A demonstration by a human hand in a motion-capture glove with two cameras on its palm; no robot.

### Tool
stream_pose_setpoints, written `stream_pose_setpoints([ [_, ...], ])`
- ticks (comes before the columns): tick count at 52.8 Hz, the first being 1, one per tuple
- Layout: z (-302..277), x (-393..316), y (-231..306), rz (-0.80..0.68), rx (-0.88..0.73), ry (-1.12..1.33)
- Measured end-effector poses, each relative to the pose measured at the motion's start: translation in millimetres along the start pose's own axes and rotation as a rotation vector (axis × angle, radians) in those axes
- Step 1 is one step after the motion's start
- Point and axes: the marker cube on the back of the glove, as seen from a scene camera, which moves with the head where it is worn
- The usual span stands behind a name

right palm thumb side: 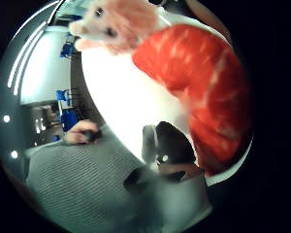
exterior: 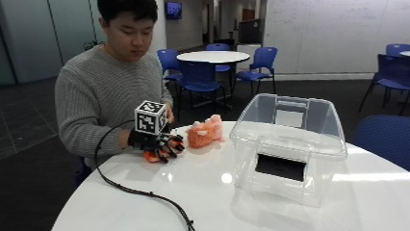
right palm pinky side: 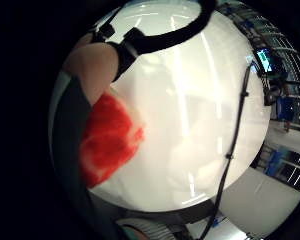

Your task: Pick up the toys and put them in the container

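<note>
A round white table carries the items. A clear plastic container stands on it, and a pink-and-orange plush toy lies just beside the container.

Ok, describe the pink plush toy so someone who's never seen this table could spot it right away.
Start at the big clear plastic container on the round white table. The pink plush toy sits on the tabletop between that container and the person's gloved right hand. Unlike the red-orange toy under that hand's grip, it lies free and has a pale furry face.
</note>
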Motion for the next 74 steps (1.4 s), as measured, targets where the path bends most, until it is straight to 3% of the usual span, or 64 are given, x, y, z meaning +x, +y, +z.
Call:
stream_pose_setpoints([
  [12,7,-1,-2,-0.003,0.065,0.017],
  [22,-10,-4,-12,-0.03,0.303,-0.086],
  [28,-71,-3,-11,-0.074,0.351,-0.155],
  [35,-156,-3,-8,-0.129,0.488,-0.07],
  [44,-197,-9,-37,-0.186,0.507,-0.017],
  [51,-235,-23,-102,-0.239,0.483,-0.133],
  [63,-272,-10,-303,-0.019,0.435,-0.142],
  [74,-255,-14,-359,0.011,0.356,0.035],
])
